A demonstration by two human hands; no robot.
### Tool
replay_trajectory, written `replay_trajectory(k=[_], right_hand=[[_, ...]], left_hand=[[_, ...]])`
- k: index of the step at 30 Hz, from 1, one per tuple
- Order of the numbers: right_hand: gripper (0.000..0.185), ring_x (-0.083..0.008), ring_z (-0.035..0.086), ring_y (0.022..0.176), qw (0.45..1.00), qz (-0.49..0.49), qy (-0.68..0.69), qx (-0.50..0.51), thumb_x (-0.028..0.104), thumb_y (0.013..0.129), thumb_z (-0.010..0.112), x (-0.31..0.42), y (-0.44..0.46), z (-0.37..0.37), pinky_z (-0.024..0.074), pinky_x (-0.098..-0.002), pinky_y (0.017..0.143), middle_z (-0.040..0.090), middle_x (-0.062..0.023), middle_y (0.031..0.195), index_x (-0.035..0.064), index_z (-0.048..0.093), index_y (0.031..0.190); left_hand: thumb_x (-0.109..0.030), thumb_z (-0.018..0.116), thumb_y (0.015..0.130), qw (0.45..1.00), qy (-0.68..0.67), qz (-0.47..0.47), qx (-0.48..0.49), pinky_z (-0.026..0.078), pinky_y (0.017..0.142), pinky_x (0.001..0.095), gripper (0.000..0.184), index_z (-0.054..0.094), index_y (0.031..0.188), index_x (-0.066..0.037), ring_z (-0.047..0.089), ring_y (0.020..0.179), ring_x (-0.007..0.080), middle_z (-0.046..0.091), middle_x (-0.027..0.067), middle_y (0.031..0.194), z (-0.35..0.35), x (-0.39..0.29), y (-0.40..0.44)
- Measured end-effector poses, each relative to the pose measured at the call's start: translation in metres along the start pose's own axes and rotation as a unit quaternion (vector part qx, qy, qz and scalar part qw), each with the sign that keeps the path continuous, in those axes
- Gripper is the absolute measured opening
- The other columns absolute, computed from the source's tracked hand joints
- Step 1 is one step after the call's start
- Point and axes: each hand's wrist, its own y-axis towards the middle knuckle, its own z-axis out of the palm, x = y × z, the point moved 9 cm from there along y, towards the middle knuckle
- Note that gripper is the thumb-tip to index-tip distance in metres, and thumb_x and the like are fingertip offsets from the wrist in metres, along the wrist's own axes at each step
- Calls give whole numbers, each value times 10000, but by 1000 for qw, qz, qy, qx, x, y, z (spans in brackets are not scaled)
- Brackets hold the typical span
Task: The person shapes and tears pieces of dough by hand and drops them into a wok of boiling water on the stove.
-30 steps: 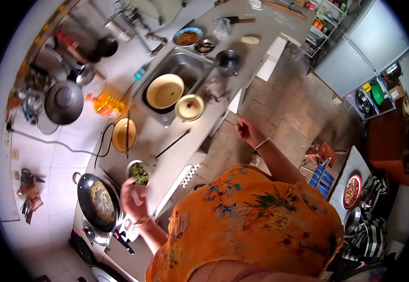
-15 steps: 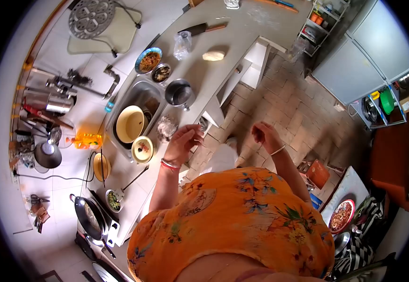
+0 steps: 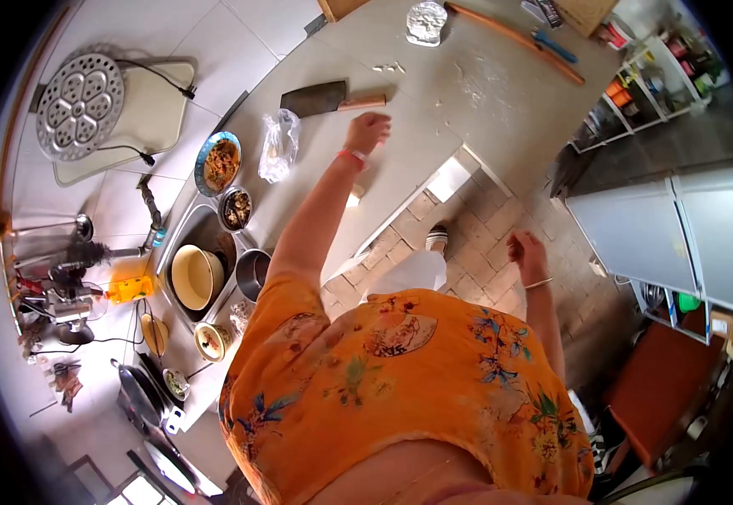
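Note:
My left hand [image 3: 369, 132] is stretched out over the counter, fingers curled in, with nothing visible in it. Just beyond it lies a cleaver [image 3: 316, 98] with a dark blade and wooden handle; the hand is close to the handle, and I cannot tell whether they touch. A pale piece of dough [image 3: 354, 195] lies mostly hidden beside my left forearm. To the left of the arm is a clear plastic bag [image 3: 279, 146]. My right hand [image 3: 526, 257] hangs above the floor, away from the counter, its fingers loosely curled and nothing visible in them.
Farther along the counter [image 3: 417, 156] are a rolling pin [image 3: 518, 44], small dough scraps [image 3: 389, 68] and a floury patch. A blue-rimmed bowl of food [image 3: 217, 164] stands by the sink [image 3: 183, 313], which holds a yellow basin [image 3: 197, 278]. A fridge [image 3: 627, 227] stands at right.
The view has moved along the counter, toward the cleaver and rolling pin. My left hand has gone from beside the sink to near the cleaver's handle. My right hand stays low, holding nothing visible.

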Motion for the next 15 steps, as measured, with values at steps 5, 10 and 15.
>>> replay_trajectory(k=[5,10,15], right_hand=[[152,-84,523,499,994,-55,-94,0,183,875,582,96,72,16,406,-213,445,612,-46,689,42,593,819],[190,-89,521,499,962,-104,-235,94,176,859,580,166,156,85,407,-224,470,595,-42,636,4,591,780],[224,-207,638,631,842,-319,-424,93,249,844,581,236,292,145,487,-362,582,666,-111,729,31,604,796]], left_hand=[[-139,556,831,970,192,75,-126,515,683,317,219,641,989,-13,647,737,203,674,121,834,28,-27,110],[-179,596,790,927,277,12,-254,498,786,410,239,637,965,-21,633,865,346,669,161,897,31,-29,166],[-203,616,776,909,269,-81,-309,476,831,412,279,595,998,-36,595,958,341,599,182,1066,32,-10,201]])
